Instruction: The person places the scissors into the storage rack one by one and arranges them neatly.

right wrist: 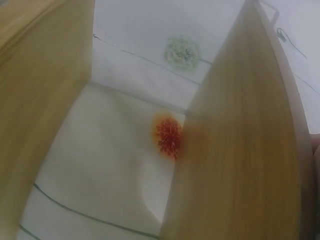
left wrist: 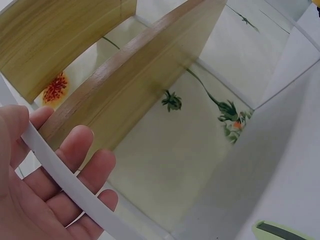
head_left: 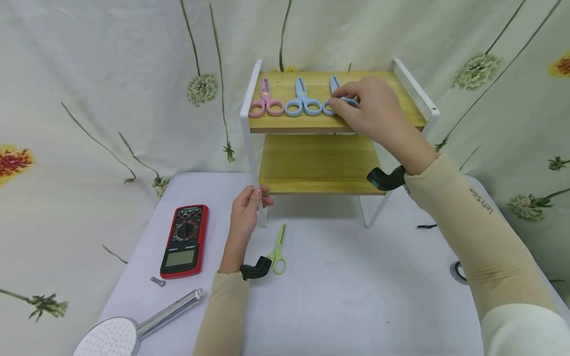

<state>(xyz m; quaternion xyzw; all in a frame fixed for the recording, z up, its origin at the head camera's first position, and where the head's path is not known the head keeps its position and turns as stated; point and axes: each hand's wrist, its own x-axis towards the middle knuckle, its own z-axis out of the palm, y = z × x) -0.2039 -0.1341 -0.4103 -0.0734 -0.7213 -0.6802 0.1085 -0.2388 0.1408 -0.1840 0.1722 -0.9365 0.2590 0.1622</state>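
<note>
Grained wooden shelf (head_left: 281,85) beneath round-handled scissors (head_left: 335,85)

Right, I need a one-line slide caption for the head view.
A right hand pinches the rightmost blue scissors on the top shelf; the left hand grips the white frame.

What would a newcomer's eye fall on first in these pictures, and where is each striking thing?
Probably the wooden-shelved rack near the head view's centre, its top shelf lined with pink scissors, blue scissors and, rightmost, another blue pair that the right hand pinches. Next, perhaps, the red-and-black multimeter on the table, left of the rack, and the shower head at lower left.
</note>
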